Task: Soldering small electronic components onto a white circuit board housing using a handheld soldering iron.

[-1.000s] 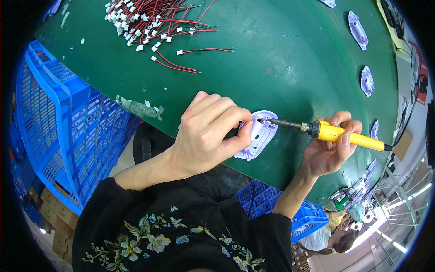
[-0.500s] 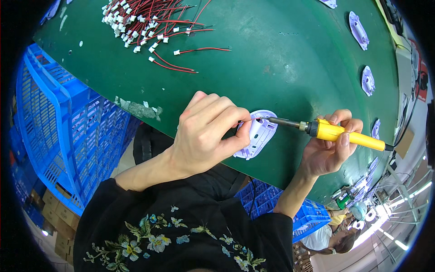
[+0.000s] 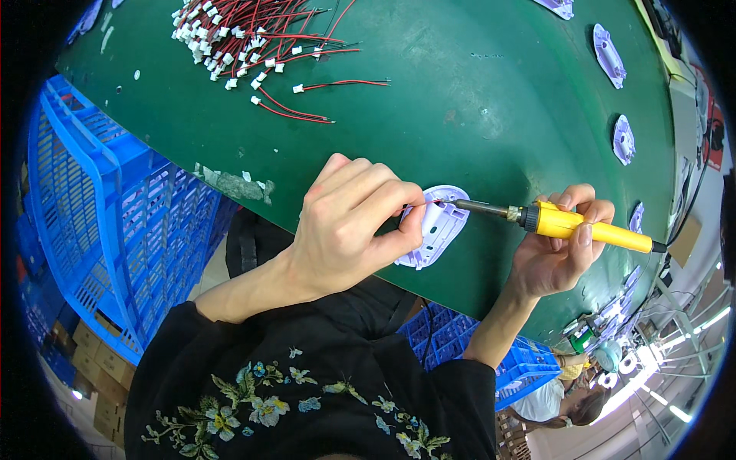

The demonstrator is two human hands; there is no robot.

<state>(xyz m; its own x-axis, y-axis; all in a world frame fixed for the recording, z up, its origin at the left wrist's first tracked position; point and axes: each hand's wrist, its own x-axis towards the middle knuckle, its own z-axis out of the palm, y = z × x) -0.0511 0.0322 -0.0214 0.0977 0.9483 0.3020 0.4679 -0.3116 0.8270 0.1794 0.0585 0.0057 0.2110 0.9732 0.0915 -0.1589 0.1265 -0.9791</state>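
My left hand (image 3: 353, 218) is closed, thumb and forefinger pinching a thin wire (image 3: 416, 205) over a lavender plastic shell (image 3: 448, 224). The shell lies on the green tabletop, its inner side with ribs and small holes facing up; the left fingers cover part of it. In my right hand (image 3: 563, 245) is a yellow-handled soldering iron (image 3: 590, 229), gripped between thumb and fingers. Its metal tip points left and meets the wire's end near the shell's upper edge. Whether the tip touches the shell itself is too small to tell.
A pile of red and black wires with white connectors (image 3: 230, 46) lies at the far left. More lavender shells (image 3: 609, 55) are spaced along the right side. A blue plastic crate (image 3: 115, 199) stands left of the table. Another person (image 3: 548, 402) sits at lower right.
The lavender shells along the right have shifted slightly nearer. Both hands stay in place, and the iron's tip has barely moved against the wire.
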